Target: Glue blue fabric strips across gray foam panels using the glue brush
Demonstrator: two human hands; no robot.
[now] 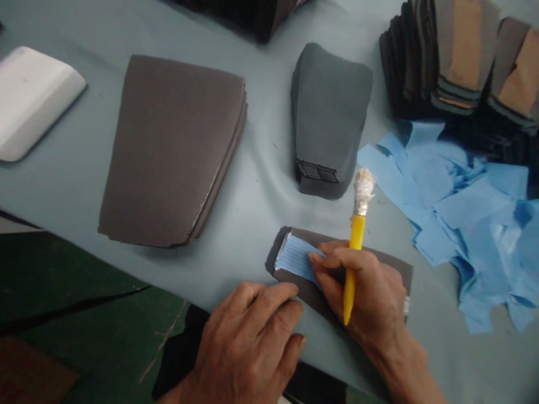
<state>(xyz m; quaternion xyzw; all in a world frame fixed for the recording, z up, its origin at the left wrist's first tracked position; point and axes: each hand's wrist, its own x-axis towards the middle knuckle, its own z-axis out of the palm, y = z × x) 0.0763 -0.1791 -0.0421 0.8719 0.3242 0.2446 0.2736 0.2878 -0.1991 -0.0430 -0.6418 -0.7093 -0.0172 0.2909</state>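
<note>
Blue strip (297,258) on dark panel (389,259), lower centre of frame.
We note right hand (370,292) pinching the blue strip, yellow brush (357,231) tucked in its grip; left hand (252,342) beside the dark panel, palm hidden, fingers loosely open.

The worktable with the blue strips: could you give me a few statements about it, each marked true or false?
1. The right hand holds a yellow brush with its bristles pointing away from the person. True.
2. The strip at the right hand's fingertips is red. False: the strip is light blue and lies on a dark piece.
3. A white object lies to the left of the large brown stack. True.
4. The left hand is gripping scissors. False: no tool shows in it.
5. The pile of blue strips is left of the grey stack. False: it is to the right.
</note>
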